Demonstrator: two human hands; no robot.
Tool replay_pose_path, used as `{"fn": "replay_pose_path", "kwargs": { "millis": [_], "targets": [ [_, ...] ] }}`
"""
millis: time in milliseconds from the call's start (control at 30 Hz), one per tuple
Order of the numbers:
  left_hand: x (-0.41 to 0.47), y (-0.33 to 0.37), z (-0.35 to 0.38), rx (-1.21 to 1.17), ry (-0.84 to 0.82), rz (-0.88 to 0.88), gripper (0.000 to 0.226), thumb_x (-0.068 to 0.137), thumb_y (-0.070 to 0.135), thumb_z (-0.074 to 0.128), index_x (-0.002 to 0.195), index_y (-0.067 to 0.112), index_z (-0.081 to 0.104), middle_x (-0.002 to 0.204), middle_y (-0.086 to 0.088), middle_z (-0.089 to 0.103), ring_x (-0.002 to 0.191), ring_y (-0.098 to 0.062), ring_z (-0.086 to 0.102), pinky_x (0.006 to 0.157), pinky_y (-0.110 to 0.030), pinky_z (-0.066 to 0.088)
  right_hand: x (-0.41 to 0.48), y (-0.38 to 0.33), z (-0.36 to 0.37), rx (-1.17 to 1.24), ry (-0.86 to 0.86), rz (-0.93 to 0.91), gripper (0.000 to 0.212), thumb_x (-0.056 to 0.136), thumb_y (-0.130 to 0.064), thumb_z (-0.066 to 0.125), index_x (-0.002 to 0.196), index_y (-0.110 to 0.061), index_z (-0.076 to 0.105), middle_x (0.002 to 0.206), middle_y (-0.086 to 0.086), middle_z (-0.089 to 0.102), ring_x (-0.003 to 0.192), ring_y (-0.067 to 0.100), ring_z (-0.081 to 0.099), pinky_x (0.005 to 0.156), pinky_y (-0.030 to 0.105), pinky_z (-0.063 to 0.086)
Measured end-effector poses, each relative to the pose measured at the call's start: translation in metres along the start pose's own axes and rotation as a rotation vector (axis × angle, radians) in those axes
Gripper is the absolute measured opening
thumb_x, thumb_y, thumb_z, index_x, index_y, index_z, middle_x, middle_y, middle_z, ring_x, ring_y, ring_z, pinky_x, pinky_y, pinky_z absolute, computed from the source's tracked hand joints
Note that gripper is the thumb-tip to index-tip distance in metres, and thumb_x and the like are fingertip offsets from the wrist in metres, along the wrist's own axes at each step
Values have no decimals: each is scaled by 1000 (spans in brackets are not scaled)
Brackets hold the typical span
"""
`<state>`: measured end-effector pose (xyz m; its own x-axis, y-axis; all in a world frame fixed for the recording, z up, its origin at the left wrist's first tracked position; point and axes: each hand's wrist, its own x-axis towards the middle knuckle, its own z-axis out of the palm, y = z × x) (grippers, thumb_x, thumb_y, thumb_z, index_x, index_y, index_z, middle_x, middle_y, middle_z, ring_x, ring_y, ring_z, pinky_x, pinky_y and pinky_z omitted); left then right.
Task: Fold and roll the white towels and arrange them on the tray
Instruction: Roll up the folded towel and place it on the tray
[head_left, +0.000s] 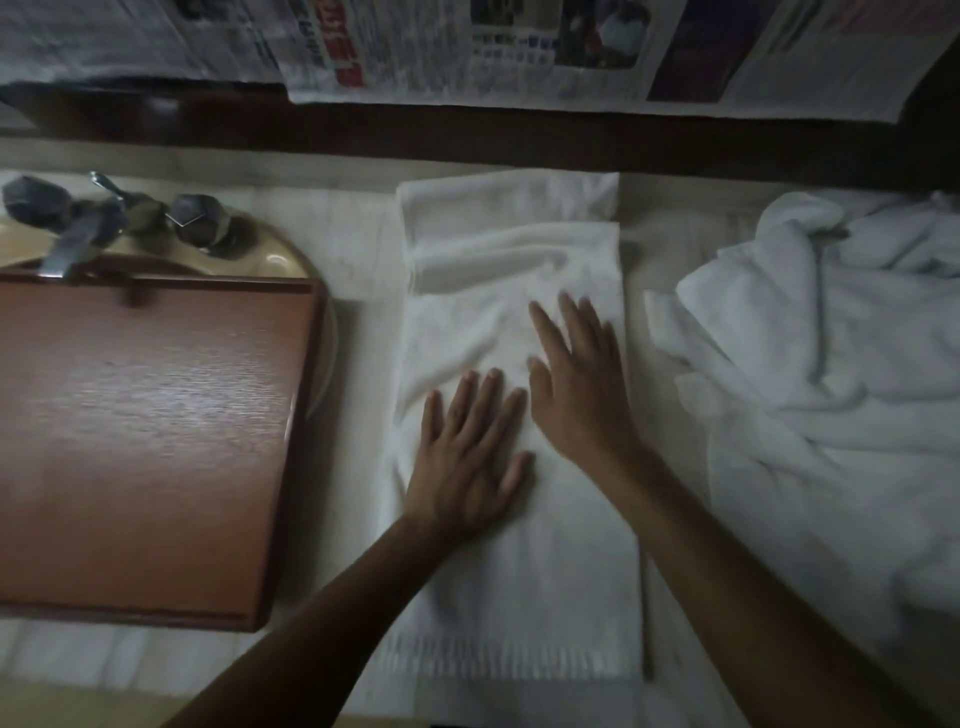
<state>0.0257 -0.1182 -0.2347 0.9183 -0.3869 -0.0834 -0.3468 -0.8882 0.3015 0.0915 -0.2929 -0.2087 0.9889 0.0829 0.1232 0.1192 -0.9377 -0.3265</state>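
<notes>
Newspaper sheets (467, 52) hang behind the counter (670, 223); the print is too blurred to read. Folded white towel (514, 597) lies mid-counter. Left hand (467, 447) and right hand (576, 384) rest flat on it, fingers straight, grasping nothing. Wooden tray (145, 441) sits at the left edge, over a basin (291, 265); crumpled towels (831, 389) lie at the right edge.
</notes>
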Motion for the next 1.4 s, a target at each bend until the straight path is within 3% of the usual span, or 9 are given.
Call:
{"fn": "replay_pose_path", "kwargs": {
  "millis": [100, 300, 500, 633, 733, 833, 1000, 1200, 1400],
  "targets": [
    [23, -10, 0, 28, 0, 0, 69, 104, 60, 28, 165, 30, 14, 173, -1, 2, 160, -23, -6, 125, -59, 9, -58, -1, 8, -44, -29, 19, 56, 99, -30, 46, 154, -21, 45, 165, 11, 33, 155, 32, 24, 122, 58, 22],
    [28, -9, -15, -95, 55, -37, 63, 107, 46, 32, 164, 25, 19, 173, -6, 5, 160, -25, -4, 127, -55, 6, -40, 8, 12, -25, 2, 56, 56, 101, -35, 39, 153, -17, 47, 164, 13, 34, 155, 33, 23, 124, 57, 18],
    [-62, -20, -10, -121, 17, 26, 61, 108, 44, 25, 165, 27, 14, 173, 0, -1, 160, -21, -6, 128, -56, 4, -131, -10, 14, -80, -67, -129, 58, 103, -42, 46, 158, -22, 40, 168, 10, 26, 157, 31, 18, 122, 60, 17],
    [-110, -50, -11, -135, 106, -114, 60, 107, 41, 36, 163, 23, 24, 172, -6, 11, 160, -24, 7, 127, -52, 13, -154, 34, -3, -103, -35, 20, 57, 103, -42, 44, 156, -20, 44, 167, 10, 31, 154, 35, 25, 122, 58, 20],
    [-151, -48, -23, -165, 180, -159, 57, 102, 34, 44, 154, 12, 42, 159, -15, 38, 145, -31, 37, 113, -47, 36, -183, 49, -25, 19, -15, 38, 53, 103, -38, 48, 149, -13, 53, 159, 16, 41, 148, 37, 34, 119, 56, 32],
    [-194, -33, -27, -162, 168, 13, 45, 94, 31, 62, 135, 14, 59, 133, -7, 53, 120, -24, 52, 94, -39, 49, -229, 31, -39, 134, -57, -62, 45, 95, -33, 63, 134, -11, 66, 142, 11, 56, 131, 31, 51, 109, 48, 47],
    [-214, -37, -15, -65, 61, 211, 34, 89, 34, 64, 118, 17, 65, 119, -4, 59, 103, -24, 56, 81, -37, 51, -281, 24, -29, 171, -129, -113, 42, 86, -16, 80, 127, -13, 71, 131, 6, 60, 124, 24, 55, 105, 42, 49],
    [-207, -46, -24, 57, 52, 354, 13, 85, 11, 68, 97, 12, 66, 94, -3, 58, 83, -24, 51, 66, -42, 50, -289, 9, -23, 124, -38, -140, 30, 88, -5, 77, 117, -10, 72, 119, 6, 63, 108, 25, 59, 88, 41, 57],
    [-218, -55, -32, 41, 40, 280, 34, 63, -13, 75, 76, 12, 56, 79, -5, 53, 72, -26, 50, 54, -41, 45, -298, -4, -33, -52, -63, -246, 46, 70, 13, 75, 112, -4, 71, 104, 10, 64, 94, 31, 62, 71, 41, 59]
  ]
}}
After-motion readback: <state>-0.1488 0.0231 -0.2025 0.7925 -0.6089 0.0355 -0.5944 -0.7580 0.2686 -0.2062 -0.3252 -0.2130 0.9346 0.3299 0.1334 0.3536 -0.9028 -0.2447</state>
